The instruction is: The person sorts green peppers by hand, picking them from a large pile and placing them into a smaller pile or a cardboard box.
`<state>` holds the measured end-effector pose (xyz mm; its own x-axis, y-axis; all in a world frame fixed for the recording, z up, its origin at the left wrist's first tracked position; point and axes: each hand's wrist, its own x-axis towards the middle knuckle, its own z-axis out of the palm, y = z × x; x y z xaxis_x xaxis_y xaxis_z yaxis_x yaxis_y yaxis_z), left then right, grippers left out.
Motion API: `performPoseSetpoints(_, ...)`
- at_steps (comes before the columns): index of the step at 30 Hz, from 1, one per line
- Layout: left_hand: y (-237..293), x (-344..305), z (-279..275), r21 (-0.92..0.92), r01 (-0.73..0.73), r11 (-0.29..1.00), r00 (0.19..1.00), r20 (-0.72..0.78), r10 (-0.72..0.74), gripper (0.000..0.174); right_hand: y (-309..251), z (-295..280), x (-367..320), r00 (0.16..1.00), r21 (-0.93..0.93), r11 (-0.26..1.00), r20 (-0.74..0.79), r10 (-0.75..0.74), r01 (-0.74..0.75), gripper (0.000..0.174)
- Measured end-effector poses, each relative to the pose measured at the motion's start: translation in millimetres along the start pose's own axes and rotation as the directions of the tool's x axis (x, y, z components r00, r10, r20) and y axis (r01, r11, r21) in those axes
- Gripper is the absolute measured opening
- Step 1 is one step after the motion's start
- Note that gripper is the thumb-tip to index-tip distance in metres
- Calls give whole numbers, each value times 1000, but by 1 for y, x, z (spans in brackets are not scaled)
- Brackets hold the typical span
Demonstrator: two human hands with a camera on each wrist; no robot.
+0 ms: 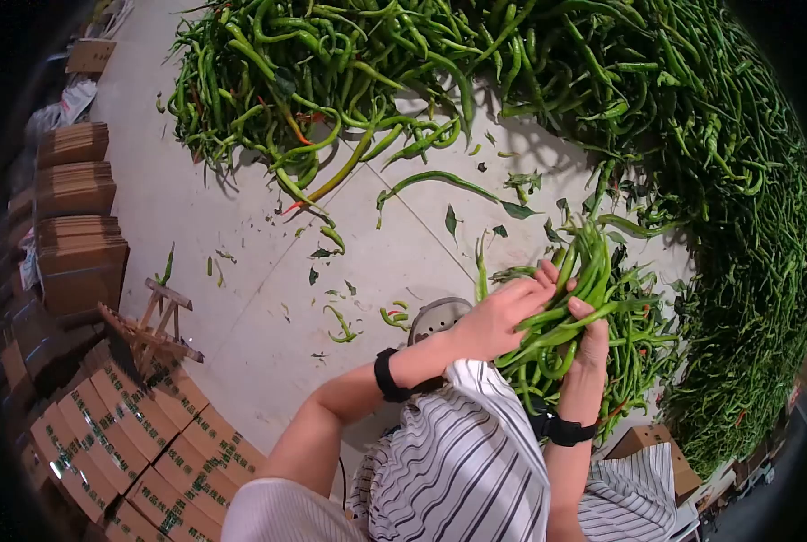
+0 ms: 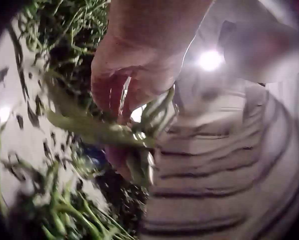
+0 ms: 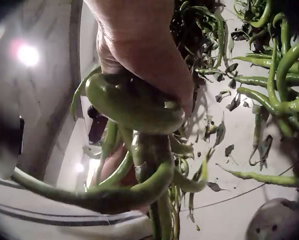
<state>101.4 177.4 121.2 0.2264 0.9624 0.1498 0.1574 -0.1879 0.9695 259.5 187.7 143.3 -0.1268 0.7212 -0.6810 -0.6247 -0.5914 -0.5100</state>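
Note:
A bunch of long green chili peppers (image 1: 587, 266) is held between both hands above the loose peppers on the floor. My right hand (image 1: 593, 336) grips the bunch from the right side, its thumb across the peppers. From the left, my left hand (image 1: 498, 318) has its fingers curled over the same bunch. Close up in the right wrist view, a thick bent pepper (image 3: 134, 107) lies across the palm, with more stems hanging below. In the left wrist view a blurred pepper (image 2: 84, 127) passes between thumb and fingers; some fingertips are hidden.
Large heaps of green peppers (image 1: 737, 199) curve along the back and right. Scattered leaves and single peppers (image 1: 439, 178) lie on the pale floor. A small wooden stool (image 1: 155, 321) and cardboard boxes (image 1: 141, 443) stand left. A shoe (image 1: 438, 316) shows beside the left forearm.

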Motion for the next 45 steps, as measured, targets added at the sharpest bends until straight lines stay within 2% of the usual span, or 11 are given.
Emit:
performPoseSetpoints(3,-13,11,-36,18,158,987,985,63,-159,14,2,-9,-3,998,5,1000,-58,1,-1,34)
performPoseSetpoints(6,-79,51,-84,439,241,866,923,-378,-65,13,2,-19,-7,997,-10,999,-66,-47,46,33)
performPoseSetpoints(11,-163,151,-122,-413,311,856,696,-514,-501,24,1,-16,-10,995,-71,995,-58,-79,74,38)
performPoseSetpoints(17,-172,211,-115,-525,290,800,623,-531,-574,20,-11,-3,-9,989,-173,975,-19,-147,142,66)
performPoseSetpoints(25,-29,72,21,-267,636,724,769,298,-565,24,-14,0,3,904,-435,846,-143,-403,308,49)
performPoseSetpoints(27,-24,50,33,-150,343,927,939,94,-332,23,-21,-1,1,948,-494,841,-97,-303,218,43)
performPoseSetpoints(31,-19,36,24,-440,706,555,708,445,-548,30,-16,-14,0,975,-511,850,-89,-201,128,42)
performPoseSetpoints(36,-22,47,-6,-211,659,722,685,565,-460,31,-1,-20,3,956,-478,871,-182,-229,117,43)
performPoseSetpoints(39,-87,92,-48,135,369,920,928,3,-372,21,-3,-26,-4,934,-430,898,-275,-226,90,45)
performPoseSetpoints(42,-141,170,-117,515,296,805,878,-479,-16,28,-9,-33,-10,945,-422,902,-249,-211,90,47)
performPoseSetpoints(45,-179,216,-153,417,474,775,820,-530,-217,45,-11,-28,-14,951,-451,885,-210,-229,114,50)
